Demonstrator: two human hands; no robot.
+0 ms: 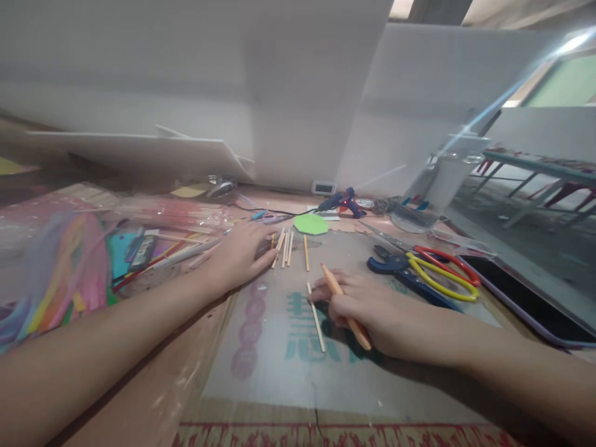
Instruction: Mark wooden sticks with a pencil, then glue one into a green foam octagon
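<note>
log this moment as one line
left hand: at sticks | right hand: holding orange pen, at one stick | green sheet: beyond sticks

The right hand (370, 302) hides part of the orange pen (332, 282); the frame's edge crops the phone (526, 295)

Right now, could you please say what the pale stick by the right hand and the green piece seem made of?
Pale stick: probably bare wood, matte, given its plain cream tone. Green piece: perhaps card or foam, matte, by its even colour.
</note>
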